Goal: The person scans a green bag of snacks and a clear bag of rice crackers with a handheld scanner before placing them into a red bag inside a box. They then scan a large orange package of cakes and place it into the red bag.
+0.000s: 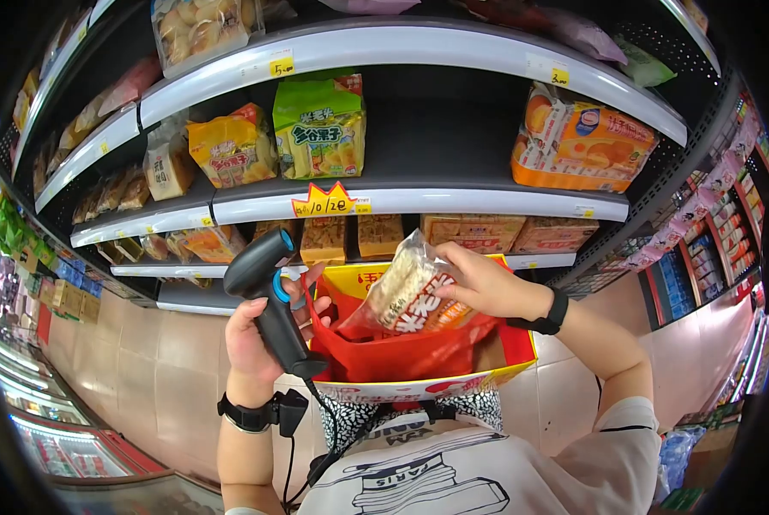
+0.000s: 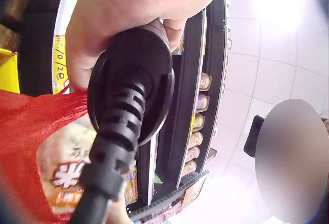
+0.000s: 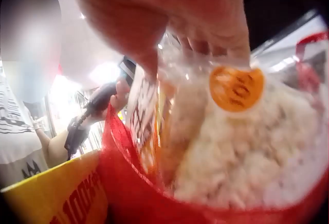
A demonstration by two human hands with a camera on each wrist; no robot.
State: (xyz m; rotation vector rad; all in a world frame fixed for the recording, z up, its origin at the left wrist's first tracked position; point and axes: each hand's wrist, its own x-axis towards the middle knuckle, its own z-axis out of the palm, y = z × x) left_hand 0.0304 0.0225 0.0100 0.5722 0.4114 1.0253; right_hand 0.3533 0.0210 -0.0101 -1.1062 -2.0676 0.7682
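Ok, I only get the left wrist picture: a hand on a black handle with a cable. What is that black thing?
Observer: The head view shows a black barcode scanner with a blue ring, gripped upright by the left hand.
Child: What is the other hand doing?
Observer: The right hand pinches the top of a clear snack bag that is partly inside a red bag.
Child: What's in the snack bag?
Observer: The right wrist view shows pale puffed rice pieces and an orange sticker on the wrapper.
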